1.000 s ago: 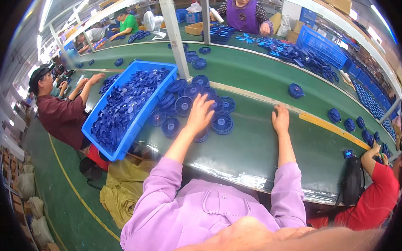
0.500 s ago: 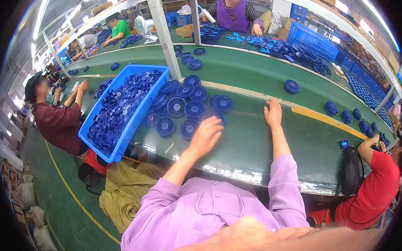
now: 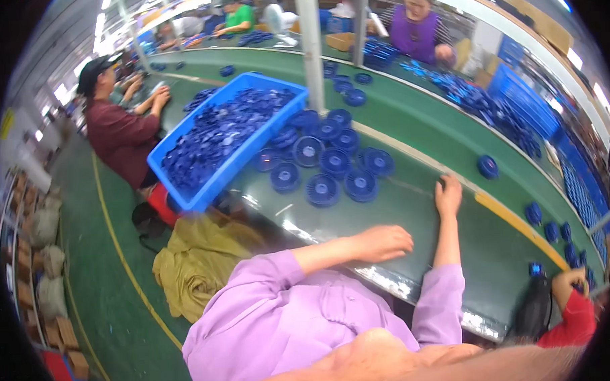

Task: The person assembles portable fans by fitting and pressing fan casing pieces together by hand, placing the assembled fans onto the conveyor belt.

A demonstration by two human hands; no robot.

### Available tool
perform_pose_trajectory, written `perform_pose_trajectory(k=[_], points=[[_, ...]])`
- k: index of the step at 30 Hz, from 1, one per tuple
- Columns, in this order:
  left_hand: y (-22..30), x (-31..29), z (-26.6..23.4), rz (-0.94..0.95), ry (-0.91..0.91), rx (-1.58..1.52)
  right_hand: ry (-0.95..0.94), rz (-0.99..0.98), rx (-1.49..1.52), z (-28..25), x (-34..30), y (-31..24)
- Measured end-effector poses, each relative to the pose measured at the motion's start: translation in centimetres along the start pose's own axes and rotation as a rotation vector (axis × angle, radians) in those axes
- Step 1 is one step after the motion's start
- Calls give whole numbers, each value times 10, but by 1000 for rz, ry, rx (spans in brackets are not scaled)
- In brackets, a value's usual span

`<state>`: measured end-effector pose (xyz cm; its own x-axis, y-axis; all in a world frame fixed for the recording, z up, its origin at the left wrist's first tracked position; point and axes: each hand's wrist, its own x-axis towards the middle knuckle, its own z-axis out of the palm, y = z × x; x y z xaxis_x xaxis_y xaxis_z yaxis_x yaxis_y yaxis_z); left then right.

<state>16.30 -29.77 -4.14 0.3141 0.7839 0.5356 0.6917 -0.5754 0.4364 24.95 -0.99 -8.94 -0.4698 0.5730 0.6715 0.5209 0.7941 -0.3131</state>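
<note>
My left hand (image 3: 384, 243) hangs over the near part of the dark green worktop (image 3: 413, 220), its fingers curled together. Whatever it may hold, if anything, is hidden. At the worktop's far edge rests my right hand (image 3: 448, 197), fingers slightly bent and no object visible in it. Ahead and to the left of my hands lies a cluster of round, ribbed blue plastic parts (image 3: 335, 161), some overlapping. The nearest one to my left hand is another ribbed blue part (image 3: 360, 185); the hand is apart from it.
A blue crate (image 3: 196, 199) heaped with small blue discs (image 3: 225, 129) stands left of the cluster. Beyond the pale ledge, a green belt (image 3: 417, 136) carries more round parts (image 3: 487, 166). A white post (image 3: 311, 56) rises behind the crate. Co-workers sit left, right and across.
My left hand has drawn back from the round parts toward me, and its fingers have curled. The right hand stays at the far edge. My view has turned, shifting the scene rightward.
</note>
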Motion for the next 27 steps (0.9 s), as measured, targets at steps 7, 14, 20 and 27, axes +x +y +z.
perform_pose_trajectory(k=[7,14,20,27], points=[[-9,29,41,107,-132,-278,-68,67,107,-5,-12,0],[-20,43,66,-19,-139,-549,-86,83,84,-16,-11,-7],[-21,50,50,-105,-146,-668,-99,97,73,-19,-7,-12],[-24,50,47,-166,-150,-811,-124,115,65,-19,-6,-13]])
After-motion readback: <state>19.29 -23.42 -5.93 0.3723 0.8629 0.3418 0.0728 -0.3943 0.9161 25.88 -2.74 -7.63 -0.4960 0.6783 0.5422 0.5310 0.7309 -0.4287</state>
